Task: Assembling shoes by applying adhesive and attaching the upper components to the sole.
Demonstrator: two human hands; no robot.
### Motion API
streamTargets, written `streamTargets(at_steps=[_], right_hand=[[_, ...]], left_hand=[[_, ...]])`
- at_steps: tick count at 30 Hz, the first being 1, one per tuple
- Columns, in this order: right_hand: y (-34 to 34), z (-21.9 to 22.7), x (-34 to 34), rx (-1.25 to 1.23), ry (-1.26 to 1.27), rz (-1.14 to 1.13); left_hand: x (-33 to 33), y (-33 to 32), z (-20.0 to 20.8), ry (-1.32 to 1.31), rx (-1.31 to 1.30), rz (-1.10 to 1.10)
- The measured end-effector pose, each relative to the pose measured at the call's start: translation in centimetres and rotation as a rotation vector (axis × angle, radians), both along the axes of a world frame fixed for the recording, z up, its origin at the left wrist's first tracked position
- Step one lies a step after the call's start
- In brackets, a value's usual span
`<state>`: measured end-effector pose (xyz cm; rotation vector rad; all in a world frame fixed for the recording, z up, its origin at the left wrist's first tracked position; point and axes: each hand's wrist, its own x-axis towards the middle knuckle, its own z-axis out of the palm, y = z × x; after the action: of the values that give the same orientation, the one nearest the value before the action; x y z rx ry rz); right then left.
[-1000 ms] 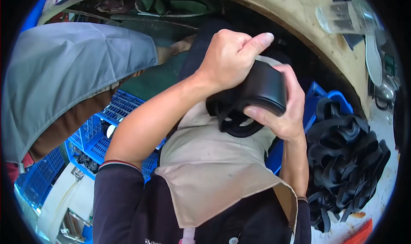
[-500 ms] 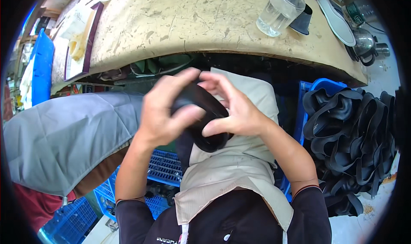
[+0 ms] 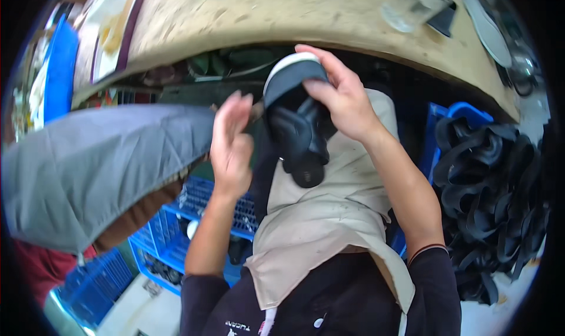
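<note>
A black shoe (image 3: 297, 130) hangs over my lap, with a wide smooth band and a pale rim at its far end. Crossing black parts and a rounded flap show toward its near end. My right hand (image 3: 341, 94) grips the far end from the right, its thumb pressed on the band and its fingers behind the pale rim. Just left of the shoe, my left hand (image 3: 232, 147) is raised and apart from it, its fingers stretched up and somewhat blurred. That hand holds nothing visible.
A worn beige worktable (image 3: 235, 18) spans the far side, bearing a clear bottle (image 3: 406, 9) and a white sole (image 3: 485, 30). Many black strap-like pieces (image 3: 482, 183) pile by a blue crate (image 3: 432, 141) at right. Blue baskets (image 3: 170, 236) and a person's grey-covered leg (image 3: 112, 165) lie left.
My left hand has let go of the shoe and moved away to its left. In my right hand the shoe is lifted away from me and turned, now showing its pale rim.
</note>
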<state>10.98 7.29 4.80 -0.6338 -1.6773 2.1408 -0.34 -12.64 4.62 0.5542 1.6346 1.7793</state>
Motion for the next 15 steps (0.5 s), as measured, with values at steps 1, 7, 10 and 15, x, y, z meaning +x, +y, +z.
streamTargets(at_steps=[1, 7, 10, 15], right_hand=[[-1.3, -0.5, -0.9, -0.015, 0.002, 0.030], [-5.0, -0.9, -2.0, 0.403, -0.044, -0.179], [-4.8, -2.3, -1.9, 0.907, 0.084, -0.339], [-4.8, -5.0, -1.5, 1.194, 0.120, -0.536]], left_hand=[[-0.9, 2.0, 1.1, 0.180, -0.033, -0.066], [-4.6, 2.9, 1.2, 0.742, -0.119, -0.315], [-3.8, 3.7, -0.5, 1.190, 0.012, -0.072], [-3.9, 4.3, -2.5, 1.283, 0.042, -0.096]])
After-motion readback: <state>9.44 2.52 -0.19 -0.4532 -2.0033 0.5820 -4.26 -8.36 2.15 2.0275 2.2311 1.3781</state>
